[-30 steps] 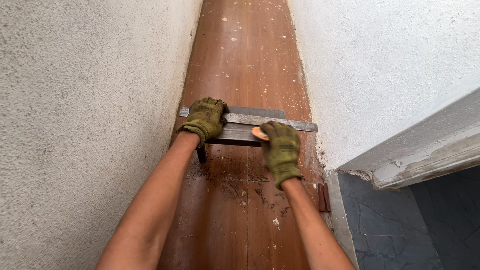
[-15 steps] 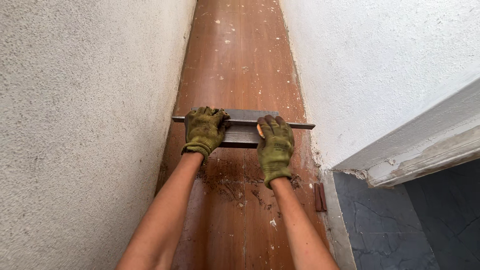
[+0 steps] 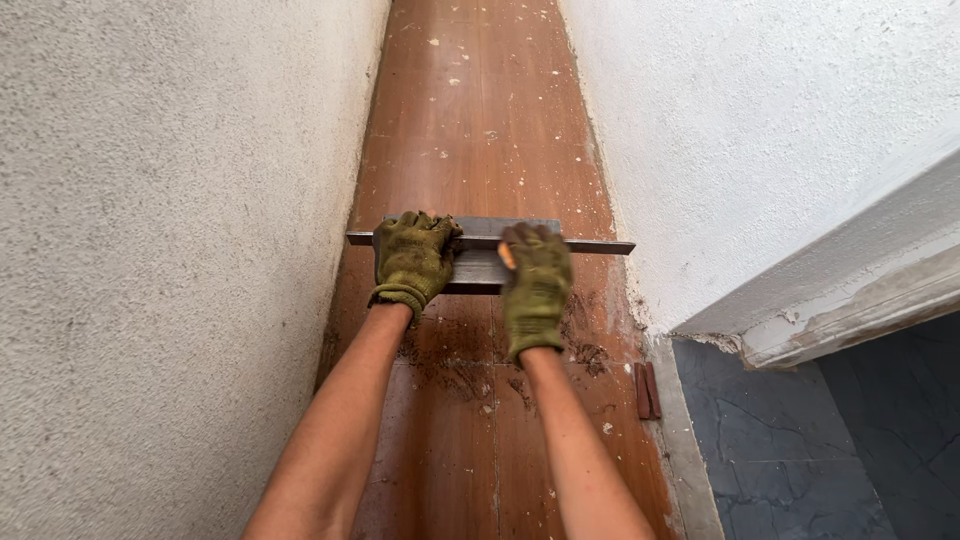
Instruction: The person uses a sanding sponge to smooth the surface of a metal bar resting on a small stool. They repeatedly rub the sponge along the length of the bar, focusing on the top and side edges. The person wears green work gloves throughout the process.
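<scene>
One head view looks steeply down, close over a narrow wooden floor between walls; height unclear.

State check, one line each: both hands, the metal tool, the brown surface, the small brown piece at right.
left hand: gloved, gripping the metal tool
right hand: gloved, gripping the metal tool
metal tool: flat, pressed crosswise on the brown surface
brown surface: speckled, scraped debris near hands
small brown piece: loose, untouched

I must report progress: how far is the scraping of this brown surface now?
Near strip: smeared brown residue suggests it is already scraped. In hand: left hand and right hand grip the metal scraper. Left: pale specks dot the brown surface beyond.
</scene>
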